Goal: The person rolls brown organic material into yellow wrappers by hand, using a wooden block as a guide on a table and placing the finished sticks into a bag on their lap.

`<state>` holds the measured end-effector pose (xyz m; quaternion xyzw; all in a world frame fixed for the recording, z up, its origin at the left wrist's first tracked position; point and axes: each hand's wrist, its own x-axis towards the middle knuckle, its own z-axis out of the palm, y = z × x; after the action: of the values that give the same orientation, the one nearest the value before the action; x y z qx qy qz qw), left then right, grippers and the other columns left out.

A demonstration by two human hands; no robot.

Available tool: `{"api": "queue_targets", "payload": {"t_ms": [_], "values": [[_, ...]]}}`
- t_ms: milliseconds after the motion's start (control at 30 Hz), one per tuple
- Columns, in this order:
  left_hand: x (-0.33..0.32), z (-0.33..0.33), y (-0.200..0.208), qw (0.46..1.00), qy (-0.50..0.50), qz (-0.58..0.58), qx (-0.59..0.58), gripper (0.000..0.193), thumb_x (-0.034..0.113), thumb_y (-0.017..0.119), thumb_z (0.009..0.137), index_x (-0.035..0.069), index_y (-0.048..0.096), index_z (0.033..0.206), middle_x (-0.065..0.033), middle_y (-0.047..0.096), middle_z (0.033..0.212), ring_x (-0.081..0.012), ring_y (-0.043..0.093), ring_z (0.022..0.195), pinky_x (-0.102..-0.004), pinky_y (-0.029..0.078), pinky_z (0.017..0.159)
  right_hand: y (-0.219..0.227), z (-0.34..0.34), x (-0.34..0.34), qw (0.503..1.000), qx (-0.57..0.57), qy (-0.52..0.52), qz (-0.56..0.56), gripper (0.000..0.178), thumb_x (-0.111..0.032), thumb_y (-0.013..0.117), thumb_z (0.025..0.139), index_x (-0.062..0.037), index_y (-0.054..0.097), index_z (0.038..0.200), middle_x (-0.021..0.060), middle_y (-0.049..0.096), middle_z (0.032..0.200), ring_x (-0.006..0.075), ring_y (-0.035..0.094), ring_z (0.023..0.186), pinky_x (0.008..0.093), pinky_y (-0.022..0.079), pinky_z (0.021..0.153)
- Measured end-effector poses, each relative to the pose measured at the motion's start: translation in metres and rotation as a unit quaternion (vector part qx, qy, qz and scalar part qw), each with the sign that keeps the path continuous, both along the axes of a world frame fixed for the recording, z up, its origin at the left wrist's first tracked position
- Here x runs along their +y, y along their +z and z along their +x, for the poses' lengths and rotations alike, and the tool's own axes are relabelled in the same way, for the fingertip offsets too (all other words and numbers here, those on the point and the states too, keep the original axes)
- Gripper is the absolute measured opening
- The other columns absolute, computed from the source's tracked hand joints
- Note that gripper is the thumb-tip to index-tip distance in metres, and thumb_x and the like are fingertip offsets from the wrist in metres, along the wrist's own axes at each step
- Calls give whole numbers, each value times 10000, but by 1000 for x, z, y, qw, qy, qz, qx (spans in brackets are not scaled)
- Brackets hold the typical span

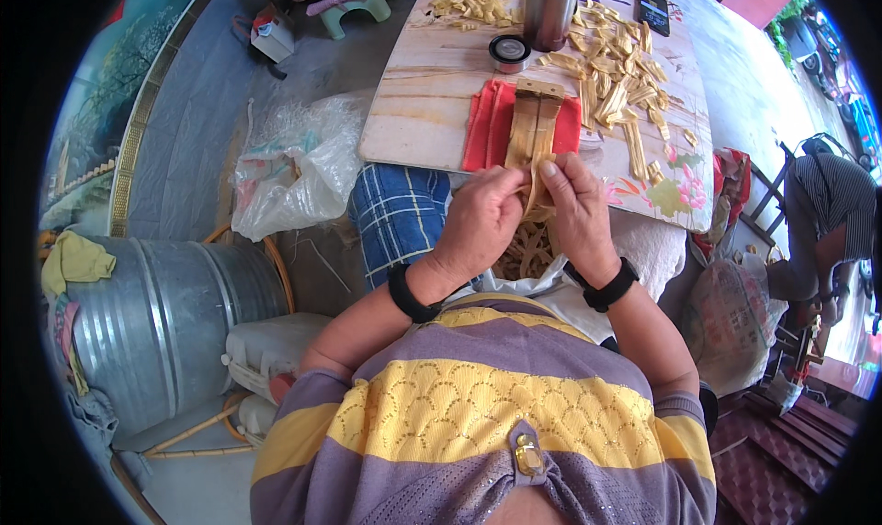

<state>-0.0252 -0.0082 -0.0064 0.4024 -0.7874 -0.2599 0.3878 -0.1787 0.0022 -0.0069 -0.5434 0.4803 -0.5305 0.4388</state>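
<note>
Pinched between both my hands is a flat golden-yellow strip (539, 178), held over my lap at the table's near edge. My left hand (487, 214) has its thumb and forefinger closed on the strip's left side. Thumb on top, my right hand (575, 199) grips the other side. The strip runs up toward a flat tan piece (535, 121) with a pale bar across its far end; whether they are joined I cannot tell. That piece lies on a folded red cloth (490, 125). Below my hands, a heap of brownish strips (525, 251) sits in white material on my lap.
Many yellow strips (617, 84) lie on the patterned table (413, 112). A steel tumbler (549, 11), its round lid (509, 51) and a phone (653, 12) stand among them. Left are a plastic bag (299, 162) and a metal drum (175, 314). Another person (831, 194) bends at the right.
</note>
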Motion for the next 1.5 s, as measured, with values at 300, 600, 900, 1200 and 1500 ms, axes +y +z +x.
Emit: {"api": "queue_targets", "payload": {"t_ms": [300,600,900,1200,1500], "values": [[1,10,8,996,29,-67,46,215,-12,510,842,10,547,1052,-151,552,952,-343,554,862,-390,462,765,30,14,18,987,146,5,-68,160,-167,570,934,-9,578,908,122,598,740,245,600,620,327,478,559],[5,17,9,774,-134,457,417,203,111,457,954,32,506,1134,-17,573,1004,-120,572,936,-280,481,856,25,-5,13,995,25,97,15,178,-133,607,913,16,639,1003,21,633,785,48,531,695,226,456,618],[7,8,3,943,6,224,247,156,124,552,946,-1,612,1015,-19,632,791,-44,557,749,-205,472,675,23,-1,15,978,-107,132,119,179,-173,562,950,-21,606,1035,-48,518,708,7,434,590,164,325,476],[-6,28,19,969,17,132,209,96,49,618,888,-10,640,960,-42,672,818,-83,617,737,-223,507,677,23,-33,12,977,-32,164,133,146,-176,576,942,-40,582,890,-60,443,626,23,381,553,198,311,485],[-7,18,40,984,17,-154,-91,385,7,697,734,65,633,1110,-125,625,1059,-266,617,969,-346,498,842,22,-28,11,975,30,177,135,158,-152,606,918,-12,607,844,-44,473,602,36,427,558,220,370,497]]}}
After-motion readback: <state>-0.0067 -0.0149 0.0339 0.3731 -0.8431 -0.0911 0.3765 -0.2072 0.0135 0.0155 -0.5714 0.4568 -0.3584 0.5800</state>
